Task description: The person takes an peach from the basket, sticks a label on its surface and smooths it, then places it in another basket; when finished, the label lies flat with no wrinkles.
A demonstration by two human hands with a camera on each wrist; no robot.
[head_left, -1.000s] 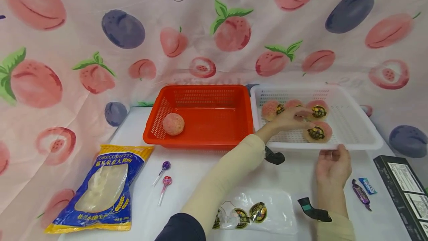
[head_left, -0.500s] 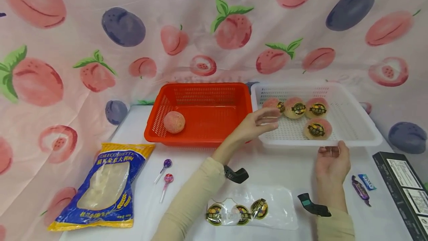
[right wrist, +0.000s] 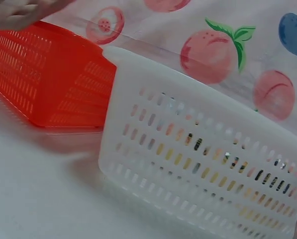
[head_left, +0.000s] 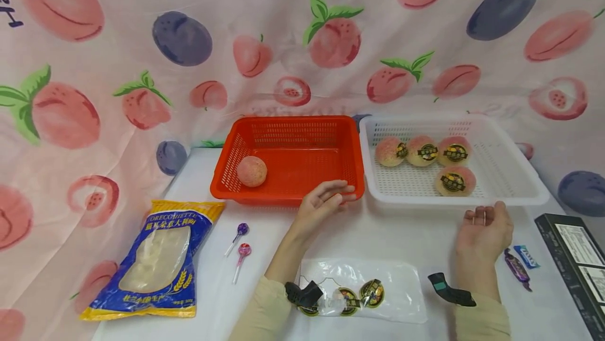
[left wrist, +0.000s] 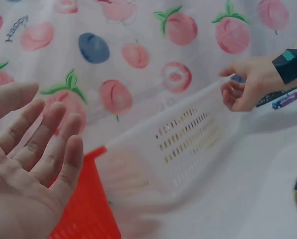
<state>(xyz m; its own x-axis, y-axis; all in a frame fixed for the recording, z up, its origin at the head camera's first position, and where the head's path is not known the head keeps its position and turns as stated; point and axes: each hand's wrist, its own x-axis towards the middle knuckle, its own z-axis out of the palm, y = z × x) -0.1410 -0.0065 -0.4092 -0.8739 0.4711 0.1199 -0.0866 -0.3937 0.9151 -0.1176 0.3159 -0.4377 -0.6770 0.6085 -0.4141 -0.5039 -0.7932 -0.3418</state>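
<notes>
My left hand (head_left: 321, 207), palm up with relaxed fingers, hovers by the front right rim of the red basket (head_left: 293, 195) and holds nothing. One peach (head_left: 252, 171) lies at the left in that basket. In the white basket (head_left: 510, 167) are several pink-and-yellow peaches (head_left: 422, 151) bearing black-and-gold stickers. My right hand (head_left: 484, 233) is at its front rim: the thumb lies over the edge and the fingers curl below it. In the left wrist view the right hand (left wrist: 247, 82) grips the corner of the white basket (left wrist: 138, 164).
A clear plastic sheet (head_left: 402, 291) with several round stickers lies in front. Left are a blue-and-yellow pasta bag (head_left: 156, 257) and two lollipops (head_left: 243, 250). Right are two wrapped candies (head_left: 517, 269) and a black box (head_left: 574, 267). A fruit-print cloth (head_left: 293, 41) hangs behind.
My left hand has moved from among the peaches in the white basket leftward and back to the red basket's front. My right hand has stayed at the white basket's rim.
</notes>
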